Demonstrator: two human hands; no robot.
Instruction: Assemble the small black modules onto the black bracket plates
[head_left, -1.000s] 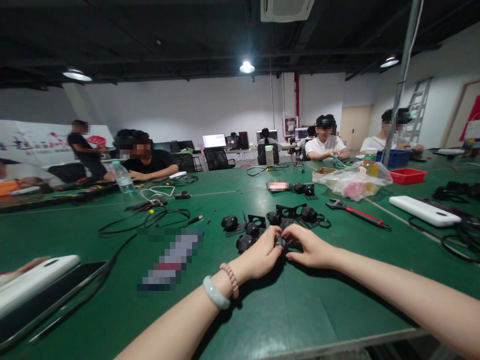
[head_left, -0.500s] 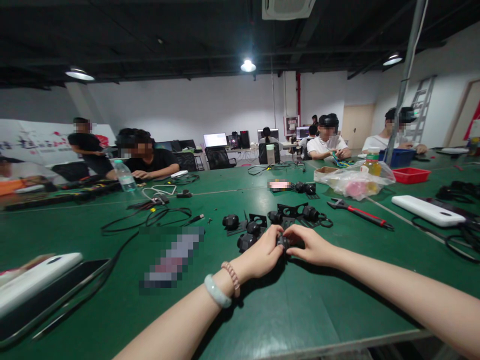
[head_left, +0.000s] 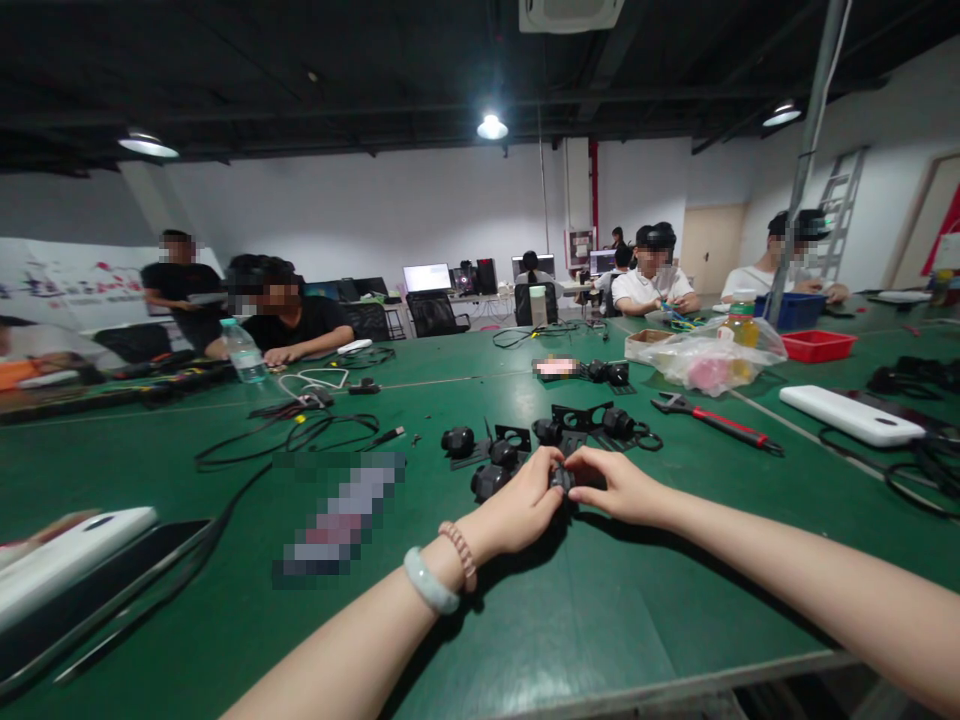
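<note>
Just above the green table (head_left: 480, 640), my left hand (head_left: 521, 512) and my right hand (head_left: 624, 487) meet around a small black cable gland (head_left: 561, 481). Both hands are closed, the thumb and fingers of each pinching it from its own side. Part of the gland is hidden behind the fingertips. Close beyond my left hand lie more black glands (head_left: 489, 482) and a black bracket with a round hole (head_left: 513, 437). Behind my fingertips another bracket (head_left: 577, 417) stands upright with a gland (head_left: 618, 422) beside it, and a black ring (head_left: 646, 437) lies near.
Red-handled pliers or wrench (head_left: 739, 430) and a white power bank (head_left: 851, 415) lie to the right. A blurred-out flat object (head_left: 341, 520) and black cables (head_left: 300, 435) are on the left. Farther back are a plastic bag (head_left: 709, 365), a red tray (head_left: 817, 346) and several people.
The view has shifted slightly. Both hands stay on the cable gland, and the right fingers have drawn in a little closer around it. A standing person at the back left now holds something pale.
</note>
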